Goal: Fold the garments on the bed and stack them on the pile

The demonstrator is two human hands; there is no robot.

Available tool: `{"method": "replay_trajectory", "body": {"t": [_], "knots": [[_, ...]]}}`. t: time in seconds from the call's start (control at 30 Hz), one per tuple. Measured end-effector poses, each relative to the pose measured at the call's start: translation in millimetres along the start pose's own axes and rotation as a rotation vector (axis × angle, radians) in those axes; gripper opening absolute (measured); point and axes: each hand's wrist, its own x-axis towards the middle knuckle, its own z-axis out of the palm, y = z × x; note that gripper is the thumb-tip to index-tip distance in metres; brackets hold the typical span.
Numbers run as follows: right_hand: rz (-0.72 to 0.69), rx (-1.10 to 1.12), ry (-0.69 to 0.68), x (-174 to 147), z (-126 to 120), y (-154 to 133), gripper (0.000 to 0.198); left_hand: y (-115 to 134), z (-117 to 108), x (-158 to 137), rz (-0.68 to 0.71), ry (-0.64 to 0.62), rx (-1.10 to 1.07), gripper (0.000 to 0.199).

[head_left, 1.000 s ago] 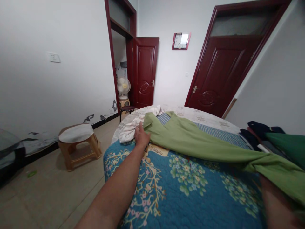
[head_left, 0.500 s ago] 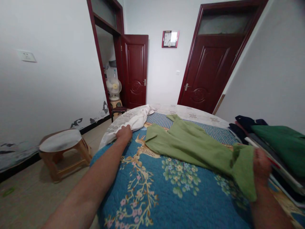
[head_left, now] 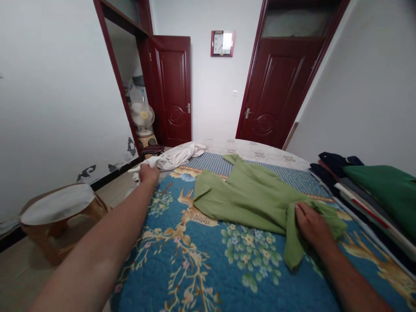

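Observation:
A light green shirt (head_left: 247,190) lies spread across a blue flowered quilted cloth (head_left: 208,251), its near right part bunched. My right hand (head_left: 312,223) is closed on the fabric there, and one flap hangs toward me beside it. My left hand (head_left: 148,174) is closed on the near end of a crumpled white cloth (head_left: 177,157) at the table's left edge. Parts of both hands' fingertips are hidden by fabric.
Folded clothes, with a green one (head_left: 383,186) on top, are stacked at the right. A stool (head_left: 60,203) stands on the floor at left. Beyond the round table's pale cover (head_left: 260,149) are two red doors, one ajar, and a fan (head_left: 143,116).
My right hand has moved left and inward, folding the shirt's right part over. My left hand has shifted left with the white cloth. The view has turned slightly right.

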Motion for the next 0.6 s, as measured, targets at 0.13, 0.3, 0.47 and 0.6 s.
{"method": "replay_trajectory", "body": {"t": [0.13, 0.3, 0.47, 0.6], "knots": [[-0.036, -0.017, 0.009, -2.3, 0.0, -9.4, 0.036, -21.7, 5.6, -13.4, 0.161, -0.179, 0.238, 0.04], [-0.058, -0.016, 0.034, -3.2, 2.6, -16.9, 0.036, -23.3, 9.6, -36.0, 0.517, -0.273, 0.259, 0.044], [-0.109, 0.008, 0.057, -0.5, 7.0, -14.9, 0.035, -4.8, 9.2, -80.7, 0.778, -0.663, 0.192, 0.049], [-0.12, 0.057, 0.075, 1.1, 9.7, -10.0, 0.034, 6.5, -3.2, -144.7, 1.03, -1.114, 0.223, 0.068]]}}
